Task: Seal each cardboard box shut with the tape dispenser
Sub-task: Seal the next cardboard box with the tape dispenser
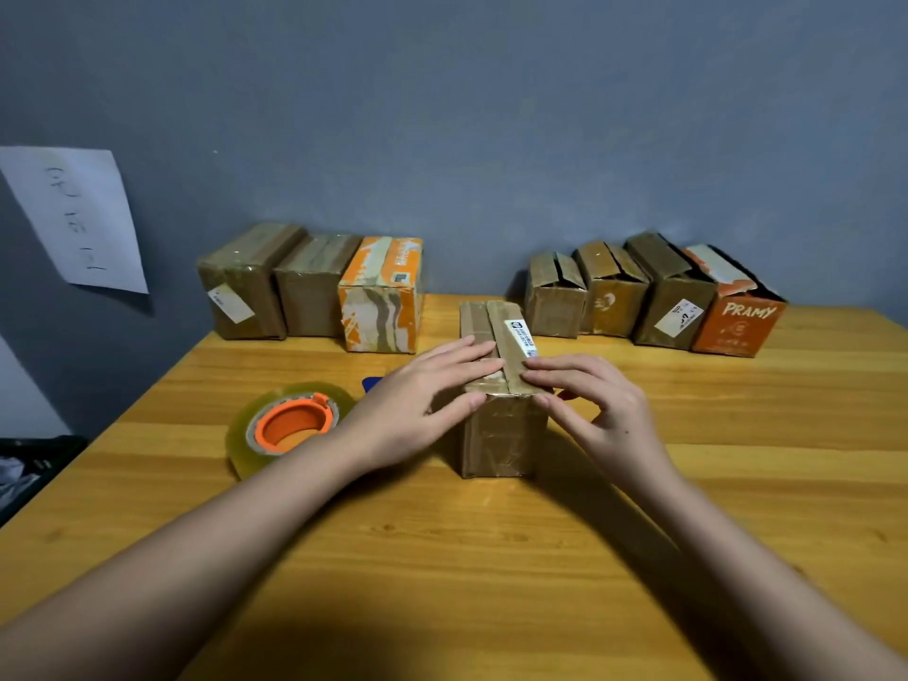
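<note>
Centre box (496, 385) on worktop (442, 557): left hand (417, 400) flat, right hand (589, 400) w/ bent fingers, both pressing flaps. Tape dispenser (290, 425) just left, untouched. 3 boxes (309, 287) behind-left look sealed; 4 boxes (653, 297) behind-right open. Approx. halfway.

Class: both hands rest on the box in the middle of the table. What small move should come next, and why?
Probably the left hand should reach for the tape roll beside it, while the right hand presses the box flaps down: neither hand holds tape.
</note>
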